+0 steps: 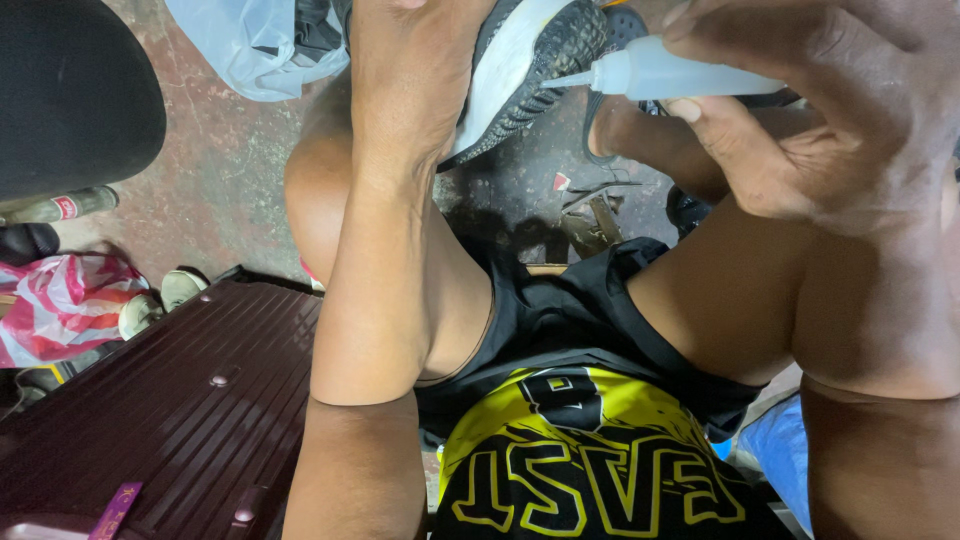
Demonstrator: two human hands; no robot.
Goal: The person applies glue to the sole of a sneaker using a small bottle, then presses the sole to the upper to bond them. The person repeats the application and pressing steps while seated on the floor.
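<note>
My left hand (415,75) grips a dark knitted shoe with a white sole (530,65) at the top middle, holding it sole side toward me. My right hand (830,110) at the top right holds a small translucent white squeeze bottle (670,75) lying sideways. Its pointed nozzle touches or nearly touches the edge of the white sole. Both forearms reach up from the bottom of the view over my bare knees and black shorts.
A dark maroon ribbed suitcase (170,410) lies at the lower left. A red and white plastic bag (60,305), a bottle (65,207) and sandals sit at the left. A clear plastic bag (255,45) lies at the top. Metal tools (595,215) rest on the stained concrete floor.
</note>
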